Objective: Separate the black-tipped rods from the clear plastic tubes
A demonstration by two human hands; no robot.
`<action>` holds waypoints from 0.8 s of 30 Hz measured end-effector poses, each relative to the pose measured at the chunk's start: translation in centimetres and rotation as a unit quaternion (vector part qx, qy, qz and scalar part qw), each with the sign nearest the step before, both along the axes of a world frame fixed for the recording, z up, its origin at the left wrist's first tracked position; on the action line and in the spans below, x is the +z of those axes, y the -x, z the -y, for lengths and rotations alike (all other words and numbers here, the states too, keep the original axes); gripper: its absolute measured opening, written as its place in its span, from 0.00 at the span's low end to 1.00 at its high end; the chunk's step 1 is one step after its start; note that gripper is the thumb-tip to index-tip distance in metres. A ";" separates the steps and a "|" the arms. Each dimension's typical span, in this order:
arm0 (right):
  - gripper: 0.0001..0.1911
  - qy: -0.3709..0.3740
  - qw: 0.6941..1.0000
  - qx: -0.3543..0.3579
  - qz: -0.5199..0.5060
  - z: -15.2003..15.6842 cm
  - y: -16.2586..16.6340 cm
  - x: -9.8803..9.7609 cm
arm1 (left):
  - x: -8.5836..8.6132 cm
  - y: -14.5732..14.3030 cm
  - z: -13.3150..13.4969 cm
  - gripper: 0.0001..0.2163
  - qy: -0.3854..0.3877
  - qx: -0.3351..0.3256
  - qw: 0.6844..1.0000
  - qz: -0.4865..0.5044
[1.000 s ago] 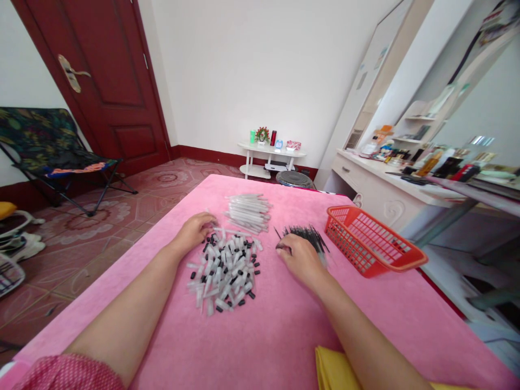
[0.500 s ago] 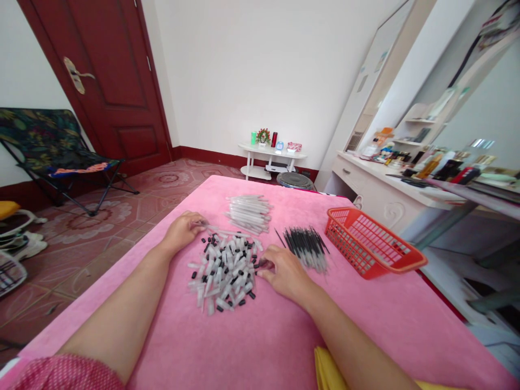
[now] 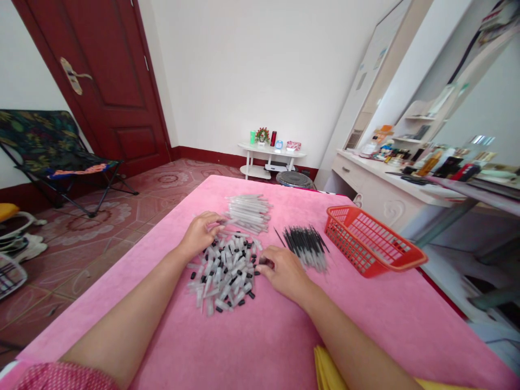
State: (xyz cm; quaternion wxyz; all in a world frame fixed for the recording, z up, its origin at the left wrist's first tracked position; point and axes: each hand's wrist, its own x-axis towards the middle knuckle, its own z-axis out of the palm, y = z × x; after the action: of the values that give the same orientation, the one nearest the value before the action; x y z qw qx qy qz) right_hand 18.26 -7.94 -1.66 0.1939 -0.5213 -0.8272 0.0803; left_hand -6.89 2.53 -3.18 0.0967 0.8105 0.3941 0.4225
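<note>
My left hand (image 3: 202, 233) is at the left end of a stack of clear pen barrels (image 3: 248, 212), thumb and fingers drawn together by the barrel ends. What lies between its fingertips is too small to make out. Below it spreads a heap of clear pen caps and small black plugs (image 3: 227, 273). At the heap's right edge rests my right hand (image 3: 282, 269), fingers curled into a pinch. Something dark shows at its fingertips, but I cannot tell what. Just beyond that hand lies a bundle of black-ended pen refills (image 3: 305, 246), one refill (image 3: 279, 236) lying apart on its left.
An orange plastic basket (image 3: 374, 241) stands on the right of the pink-covered table (image 3: 211, 352). Yellow cloth (image 3: 327, 371) lies under my right forearm. Beyond are a low white stand (image 3: 254, 172), a folding chair (image 3: 60, 149) and a dresser (image 3: 377, 179) crowded with bottles.
My left hand has moved right, from the heap's upper left corner to the ends of the pen barrels. My right hand has hardly moved.
</note>
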 end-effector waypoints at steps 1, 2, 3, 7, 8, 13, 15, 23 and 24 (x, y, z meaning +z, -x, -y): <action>0.04 -0.019 0.999 -0.039 0.013 -0.2 -0.4 0.1 | 0.2 -0.3 0.2 0.09 -0.002 -0.004 1.000 0.002; 0.04 -0.040 0.996 -0.080 0.029 -0.5 -0.9 0.2 | 0.4 -0.7 0.4 0.09 -0.002 -0.010 1.000 0.001; 0.05 -0.060 0.990 -0.119 0.049 -0.8 -1.4 0.2 | 0.6 -1.0 0.6 0.09 -0.003 -0.015 1.000 -0.001; 0.07 -0.089 0.964 -0.216 0.127 -1.8 -3.0 0.1 | 1.2 -2.5 1.5 0.09 -0.008 -0.042 0.999 -0.025; 0.08 -0.083 0.960 -0.228 0.141 -1.9 -3.2 0.0 | 1.4 -2.8 1.8 0.09 -0.010 -0.048 0.998 -0.036; 0.07 -0.055 0.953 -0.245 0.170 -2.2 -3.4 -0.6 | 1.5 -3.7 2.4 0.10 -0.030 -0.059 0.995 -0.080; 0.07 -0.053 0.954 -0.248 0.159 -2.2 -3.6 -0.5 | 1.5 -3.7 2.3 0.10 -0.037 -0.054 0.993 -0.100; 0.06 -0.071 0.986 -0.135 0.074 -2.2 -5.2 1.2 | 1.2 -2.6 1.7 0.10 -0.046 -0.018 0.989 -0.138; 0.06 -0.074 0.986 -0.129 0.076 -2.2 -5.1 1.4 | 1.1 -2.6 1.7 0.10 -0.047 -0.016 0.989 -0.139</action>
State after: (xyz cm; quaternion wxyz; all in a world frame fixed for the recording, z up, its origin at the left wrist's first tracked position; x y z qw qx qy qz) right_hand 23.38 -5.77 -0.29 0.1777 -0.6124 -0.7689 -0.0466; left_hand -4.29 0.83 -2.04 0.0099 0.8713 0.3702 0.3219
